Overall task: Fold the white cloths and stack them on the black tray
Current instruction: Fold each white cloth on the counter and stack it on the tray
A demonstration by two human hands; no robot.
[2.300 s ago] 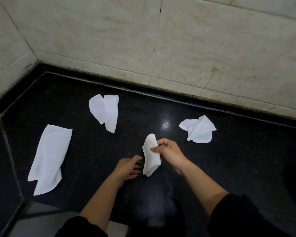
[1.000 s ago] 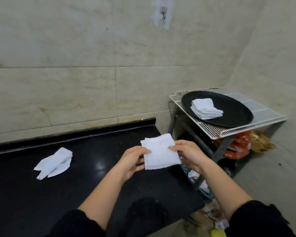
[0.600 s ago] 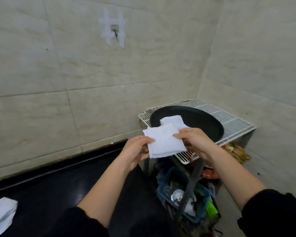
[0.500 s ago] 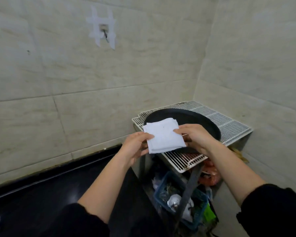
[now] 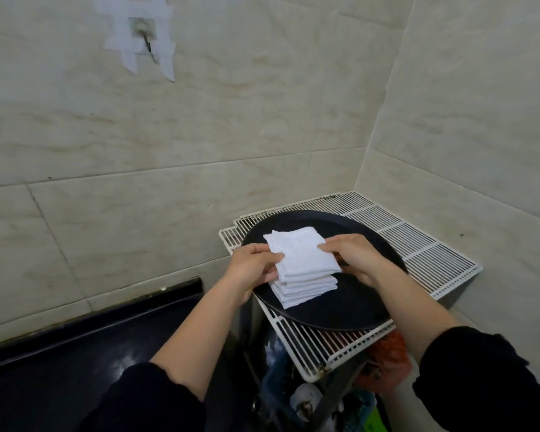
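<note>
Holding the folded cloth [image 5: 300, 254], pinched at opposite edges in the left hand [image 5: 253, 268] and right hand [image 5: 354, 255], just over the stack [image 5: 303, 291] on the black tray [image 5: 356, 310]. Best squared to the corners below, laid flat, then let go both sides together.

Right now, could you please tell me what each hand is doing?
Left hand: pinches the left edge of the folded cloth.
Right hand: pinches its right edge.
</note>
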